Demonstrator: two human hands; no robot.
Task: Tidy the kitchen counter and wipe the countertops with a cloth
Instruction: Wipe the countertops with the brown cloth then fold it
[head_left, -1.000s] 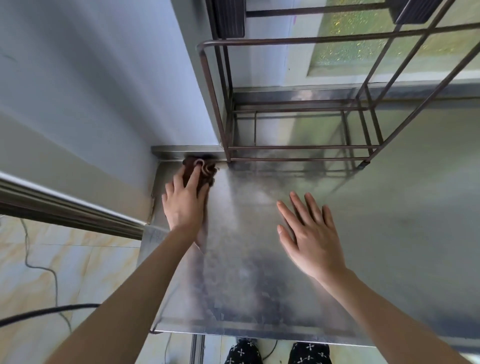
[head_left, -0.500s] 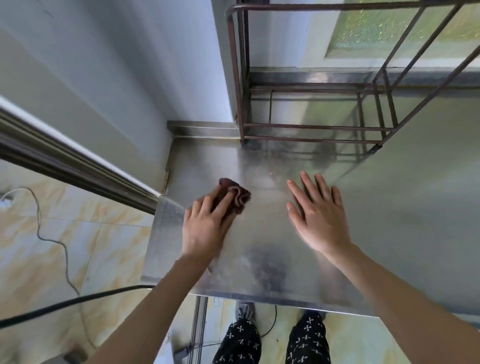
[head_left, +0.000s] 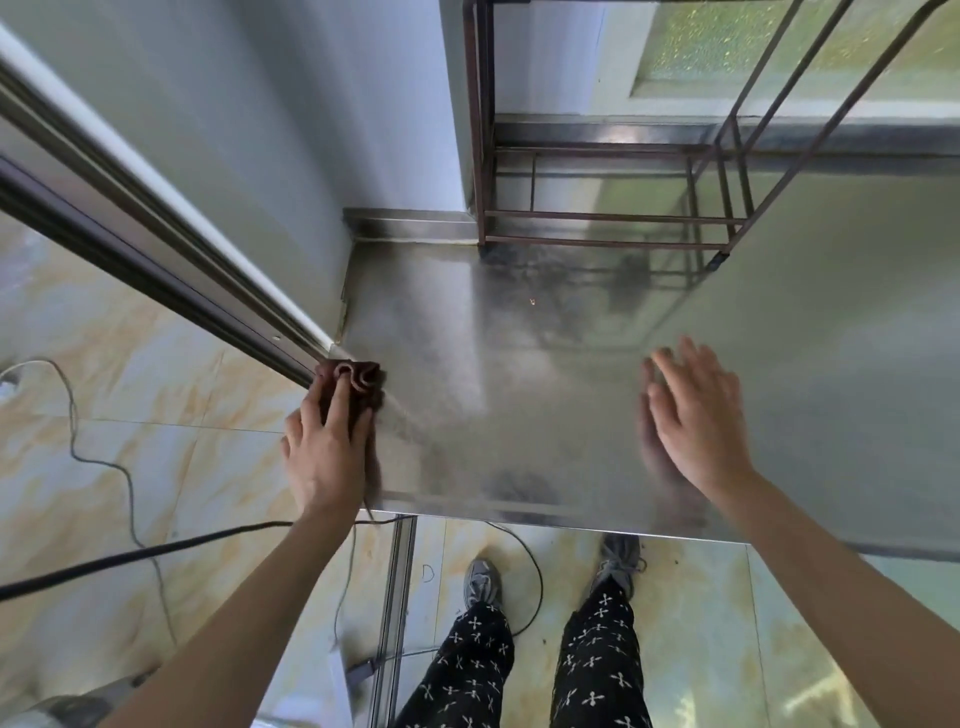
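Note:
A crumpled dark brown cloth (head_left: 358, 382) lies at the left edge of the steel countertop (head_left: 519, 364), beside the door frame. My left hand (head_left: 324, 457) presses flat on the cloth with straight fingers, covering its near part. My right hand (head_left: 696, 421) is spread flat, palm down, over the counter near its front edge, holding nothing; its dark reflection shows on the metal below it.
A brown metal wire rack (head_left: 608, 208) stands at the back of the counter by the window. The wall (head_left: 311, 130) and a sliding door track (head_left: 156, 249) bound the left side. Cables (head_left: 124, 493) trail over the tiled floor below.
My left hand has dragged the cloth from the back corner forward and then left to the counter's left edge. My right hand has stayed flat over the counter.

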